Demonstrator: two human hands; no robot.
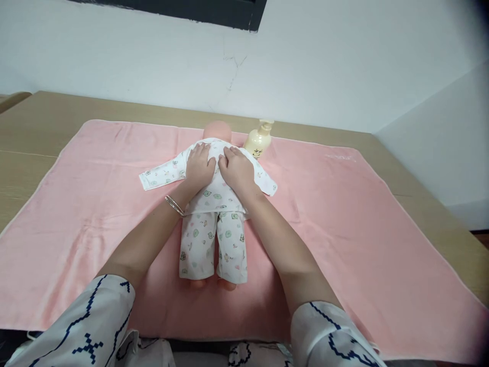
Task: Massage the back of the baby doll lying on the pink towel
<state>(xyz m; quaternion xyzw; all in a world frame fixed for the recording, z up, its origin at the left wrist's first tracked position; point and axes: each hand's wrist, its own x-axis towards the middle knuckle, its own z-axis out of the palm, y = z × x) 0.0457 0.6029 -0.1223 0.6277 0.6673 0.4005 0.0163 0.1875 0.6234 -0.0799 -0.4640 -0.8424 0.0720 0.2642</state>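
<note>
A baby doll (217,192) lies in the middle of a pink mat (328,234), its bald head (217,131) pointing away from me and its feet toward me. No face shows on it. It wears a white printed long-sleeved top and matching trousers (197,244). My left hand (199,167) rests flat on the left side of the doll's upper body, fingers pointing toward the shoulder. On the other side my right hand (237,169) lies likewise, its fingers slightly bent. Neither hand grasps anything. Both doll sleeves stretch outward.
A cream pump bottle (260,138) stands just right of the doll's head. The mat covers much of a wooden table (26,132), which meets a white wall (160,61) at the back. A dark frame (229,12) hangs at the top.
</note>
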